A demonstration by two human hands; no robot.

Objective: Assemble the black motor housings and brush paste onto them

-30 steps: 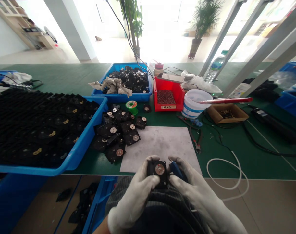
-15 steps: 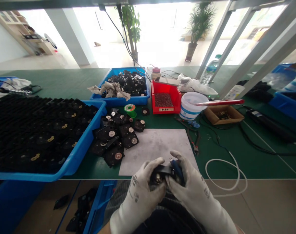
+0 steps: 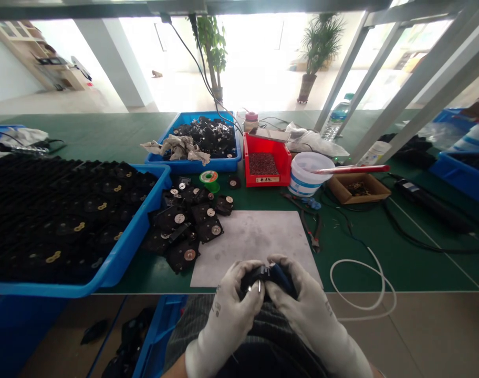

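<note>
Both my hands wear white gloves and meet just over the table's front edge. My left hand is closed around a small black mechanical part with a shiny metal pin that points down by the thumb. Against its right side, my right hand grips a dark blue object; the fingers cover most of it, so its kind cannot be made out. Below them lies a white sheet. Left of the sheet is a loose pile of black parts with round metal discs.
A large blue tray of black parts fills the left. Behind stand a blue bin, a green solder spool, a red bin of small pieces, a white bucket and a cardboard box. Pliers lie right of the sheet.
My hands have drawn closer together, and the black part has turned so that its metal pin now shows in front. The view has shifted slightly.
</note>
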